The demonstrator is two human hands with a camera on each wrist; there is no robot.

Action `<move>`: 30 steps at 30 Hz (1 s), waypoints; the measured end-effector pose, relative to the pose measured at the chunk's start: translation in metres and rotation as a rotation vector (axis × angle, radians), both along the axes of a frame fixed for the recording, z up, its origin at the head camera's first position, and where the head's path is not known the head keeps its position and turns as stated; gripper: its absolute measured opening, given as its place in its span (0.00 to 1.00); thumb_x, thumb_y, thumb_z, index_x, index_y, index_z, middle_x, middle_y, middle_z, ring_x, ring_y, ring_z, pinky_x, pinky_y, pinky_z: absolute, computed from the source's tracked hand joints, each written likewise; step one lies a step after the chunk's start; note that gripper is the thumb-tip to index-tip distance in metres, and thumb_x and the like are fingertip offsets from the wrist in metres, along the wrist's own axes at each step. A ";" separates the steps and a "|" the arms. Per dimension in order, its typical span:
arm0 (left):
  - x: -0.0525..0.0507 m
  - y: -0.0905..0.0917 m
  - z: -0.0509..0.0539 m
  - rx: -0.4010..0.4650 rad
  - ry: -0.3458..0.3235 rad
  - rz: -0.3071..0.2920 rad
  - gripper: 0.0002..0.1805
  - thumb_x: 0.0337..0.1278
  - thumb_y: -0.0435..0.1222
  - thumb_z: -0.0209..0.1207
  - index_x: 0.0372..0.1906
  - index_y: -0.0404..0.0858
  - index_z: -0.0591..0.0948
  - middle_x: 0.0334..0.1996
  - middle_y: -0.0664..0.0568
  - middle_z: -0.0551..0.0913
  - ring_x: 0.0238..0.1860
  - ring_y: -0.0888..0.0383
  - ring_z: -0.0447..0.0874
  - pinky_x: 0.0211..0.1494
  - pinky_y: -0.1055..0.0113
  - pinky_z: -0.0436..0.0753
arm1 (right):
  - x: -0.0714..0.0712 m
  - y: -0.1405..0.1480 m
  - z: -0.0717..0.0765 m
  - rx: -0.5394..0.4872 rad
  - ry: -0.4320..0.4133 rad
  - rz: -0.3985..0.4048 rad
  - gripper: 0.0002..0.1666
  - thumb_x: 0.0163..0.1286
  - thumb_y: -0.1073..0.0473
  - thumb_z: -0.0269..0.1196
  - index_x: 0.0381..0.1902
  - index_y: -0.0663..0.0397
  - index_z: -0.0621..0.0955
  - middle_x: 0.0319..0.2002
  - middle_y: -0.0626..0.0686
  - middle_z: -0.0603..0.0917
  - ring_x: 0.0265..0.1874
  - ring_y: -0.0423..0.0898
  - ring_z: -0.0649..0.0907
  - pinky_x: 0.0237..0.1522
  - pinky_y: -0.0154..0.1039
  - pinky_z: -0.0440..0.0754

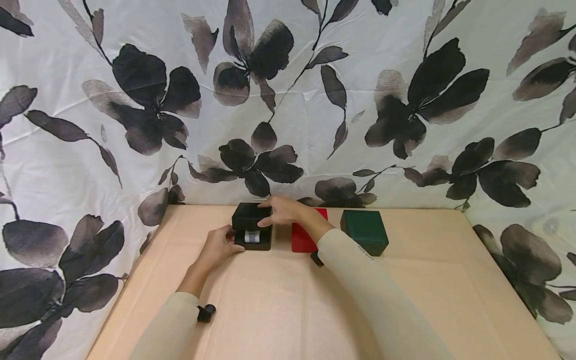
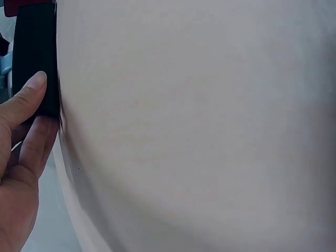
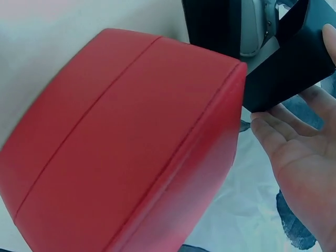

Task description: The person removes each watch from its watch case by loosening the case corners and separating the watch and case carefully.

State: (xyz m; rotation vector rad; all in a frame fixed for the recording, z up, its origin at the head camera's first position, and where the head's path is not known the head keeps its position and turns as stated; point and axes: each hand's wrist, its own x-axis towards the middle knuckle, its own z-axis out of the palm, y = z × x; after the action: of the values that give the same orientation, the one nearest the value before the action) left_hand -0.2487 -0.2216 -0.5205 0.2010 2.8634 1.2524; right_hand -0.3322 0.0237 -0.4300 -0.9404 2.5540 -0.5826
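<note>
A small black watch box [image 1: 253, 246] stands at the back of the table with its lid [image 1: 249, 216] raised. Inside lies a pale grey, strap-like item [image 1: 252, 237]; the right wrist view shows a strap with small holes [image 3: 270, 20] around a grey pad. My left hand [image 1: 219, 246] grips the left side of the base, thumb at its front edge in the left wrist view [image 2: 23, 136]. With my right hand [image 1: 284, 210] I hold the lid, thumb on one face and fingers on another, as the right wrist view [image 3: 302, 142] shows.
A red box [image 1: 303, 239] stands just right of the black one, partly behind my right forearm. Farther right is a dark green box [image 1: 365, 232]. Behind the peach-coloured tabletop [image 1: 279, 310] hangs a floral cloth [image 1: 310, 125].
</note>
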 end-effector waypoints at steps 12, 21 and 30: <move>0.000 0.004 -0.001 0.014 -0.002 0.013 0.25 0.42 0.30 0.80 0.49 0.29 0.83 0.41 0.41 0.88 0.42 0.51 0.87 0.48 0.57 0.87 | -0.003 0.006 0.003 -0.067 -0.101 -0.094 0.36 0.72 0.39 0.62 0.73 0.45 0.76 0.71 0.57 0.77 0.70 0.54 0.75 0.76 0.52 0.70; 0.001 0.004 -0.003 0.025 0.004 0.007 0.26 0.43 0.29 0.79 0.50 0.28 0.83 0.45 0.38 0.87 0.45 0.48 0.89 0.50 0.56 0.89 | -0.004 0.008 0.002 -0.101 -0.111 -0.104 0.35 0.74 0.38 0.58 0.73 0.46 0.76 0.71 0.58 0.76 0.71 0.55 0.75 0.76 0.55 0.69; 0.004 0.003 -0.003 0.007 -0.005 0.019 0.26 0.44 0.29 0.79 0.51 0.27 0.82 0.45 0.37 0.88 0.45 0.48 0.89 0.49 0.55 0.89 | -0.009 0.008 -0.003 -0.160 -0.128 -0.149 0.34 0.77 0.37 0.54 0.72 0.48 0.77 0.70 0.56 0.78 0.70 0.55 0.75 0.77 0.56 0.67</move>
State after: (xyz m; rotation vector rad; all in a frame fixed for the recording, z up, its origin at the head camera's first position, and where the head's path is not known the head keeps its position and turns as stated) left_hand -0.2449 -0.2186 -0.5240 0.1715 2.8637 1.2649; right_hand -0.3409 0.0314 -0.4330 -0.7399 2.5055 -0.8727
